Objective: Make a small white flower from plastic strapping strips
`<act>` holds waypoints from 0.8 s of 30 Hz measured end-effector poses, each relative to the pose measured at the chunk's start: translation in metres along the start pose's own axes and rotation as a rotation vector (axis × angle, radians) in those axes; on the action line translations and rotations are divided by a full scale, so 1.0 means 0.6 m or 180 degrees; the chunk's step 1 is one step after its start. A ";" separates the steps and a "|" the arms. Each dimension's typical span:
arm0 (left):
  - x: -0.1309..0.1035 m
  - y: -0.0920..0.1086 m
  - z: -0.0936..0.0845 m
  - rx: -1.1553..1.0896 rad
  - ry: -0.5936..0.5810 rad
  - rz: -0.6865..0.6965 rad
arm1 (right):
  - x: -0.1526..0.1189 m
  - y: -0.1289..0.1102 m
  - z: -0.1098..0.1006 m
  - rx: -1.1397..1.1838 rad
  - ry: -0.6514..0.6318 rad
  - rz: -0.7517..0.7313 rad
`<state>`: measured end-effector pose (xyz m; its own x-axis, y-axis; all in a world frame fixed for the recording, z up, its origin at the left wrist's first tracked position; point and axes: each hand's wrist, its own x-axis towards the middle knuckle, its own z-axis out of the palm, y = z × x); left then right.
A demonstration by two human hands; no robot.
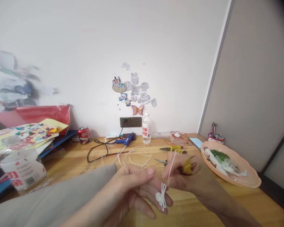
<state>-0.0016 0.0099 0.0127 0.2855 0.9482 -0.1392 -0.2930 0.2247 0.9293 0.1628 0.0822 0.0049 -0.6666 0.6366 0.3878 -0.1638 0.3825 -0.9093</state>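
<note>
A small white cord bow [163, 198] with looped strands and a round white piece at its side hangs in front of the fingertips of my left hand [137, 184]. That hand has its thumb stretched out and its lower fingers spread, the bow against them. My right hand [183, 173] has its fingers closed at the top of the bow, where a white cord end [172, 164] rises. A yellow handle [187, 166] shows at the right palm; whether it is gripped cannot be told. Dark pointed blades [160, 161] show just left of that hand, their rear end hidden.
Yellow-and-black pliers [174, 149], loose white cord [140, 159] and a blue glue gun [125, 140] lie beyond my hands. Bottles [146, 130] and a red can [84, 135] stand about. A peach tray [252, 176] is at right, piled papers [41, 146] at left.
</note>
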 end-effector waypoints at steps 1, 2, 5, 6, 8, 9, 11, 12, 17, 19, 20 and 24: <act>-0.002 0.000 0.000 0.0034 -0.0051 -0.0008 | 0.000 -0.001 0.000 0.0022 -0.0020 -0.0072; -0.005 0.001 0.001 0.0071 -0.0081 -0.0011 | 0.000 -0.002 0.000 0.0023 -0.0040 -0.0138; -0.010 0.001 0.003 0.0100 0.0002 0.0045 | 0.000 -0.006 0.002 -0.0107 -0.0127 -0.0269; -0.010 0.001 0.004 0.0104 0.0042 0.0052 | 0.000 -0.007 0.003 -0.0165 -0.0140 -0.0295; -0.010 0.002 0.005 0.0159 0.0052 -0.0012 | -0.001 -0.009 0.005 -0.0255 -0.0149 -0.0299; -0.009 0.003 0.005 0.0195 0.0041 -0.0060 | -0.001 -0.010 0.007 -0.0281 -0.0149 -0.0294; -0.007 0.003 0.005 0.0230 0.0041 -0.0170 | -0.003 -0.011 0.010 -0.0358 -0.0182 -0.0254; -0.006 0.003 0.006 0.0229 0.0045 -0.0209 | -0.004 -0.011 0.011 -0.0392 -0.0215 -0.0237; -0.008 0.000 0.008 0.0193 0.0232 -0.0082 | -0.006 -0.007 0.015 -0.0623 0.0031 -0.0718; -0.010 0.001 0.009 0.0110 0.0255 -0.0087 | -0.006 -0.001 0.014 -0.0654 0.0249 -0.1000; -0.011 0.002 0.009 0.0055 0.0253 -0.0100 | -0.006 0.003 0.013 -0.0663 0.0345 -0.1087; -0.013 0.006 0.008 -0.0084 0.0286 -0.0090 | -0.004 0.013 0.007 -0.0282 0.0676 -0.0972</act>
<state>-0.0004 0.0023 0.0186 0.2115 0.9574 -0.1965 -0.3103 0.2564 0.9154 0.1603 0.0807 -0.0039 -0.4298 0.6054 0.6699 -0.2617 0.6265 -0.7342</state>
